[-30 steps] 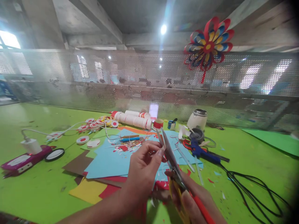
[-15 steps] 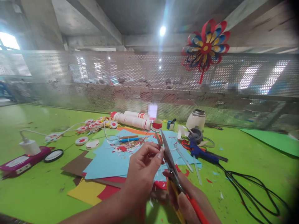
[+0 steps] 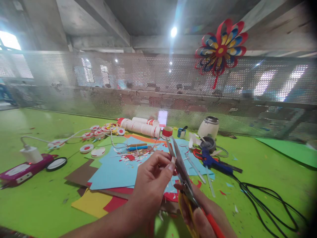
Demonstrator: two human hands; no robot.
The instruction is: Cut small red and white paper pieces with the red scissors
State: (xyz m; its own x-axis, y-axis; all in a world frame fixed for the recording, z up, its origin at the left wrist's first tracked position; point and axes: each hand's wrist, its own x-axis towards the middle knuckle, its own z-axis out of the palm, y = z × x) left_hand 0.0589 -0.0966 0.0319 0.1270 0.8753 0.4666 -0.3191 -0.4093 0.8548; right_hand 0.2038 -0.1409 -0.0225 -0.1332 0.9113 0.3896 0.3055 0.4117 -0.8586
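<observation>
Between the thumb and fingers of my left hand [image 3: 152,177] is pinched a small white piece [image 3: 173,160], likely paper; most of it is hidden by the fingers. My right hand [image 3: 200,211] is wrapped round the red and yellow handles of a pair of scissors [image 3: 182,168]. The blades point up and away from me, slightly apart, right beside the white piece. Under and beyond my hands lie light blue paper sheets [image 3: 111,173], with small red and white paper scraps [image 3: 130,158] and a blue pen-like tool [image 3: 137,148] on top.
A blue glue gun [image 3: 215,162] with a coiled black cable lies at right. Behind stand a cream jar [image 3: 208,127] and white paper rolls [image 3: 140,128]. At left are a purple power strip [image 3: 29,169] and several red-white discs [image 3: 86,148]. A paper flower [image 3: 221,50] hangs by the mesh screen.
The scissor blades have spread a little wider beside the white piece. More of that piece shows above my left fingertips. The whole view has shifted slightly.
</observation>
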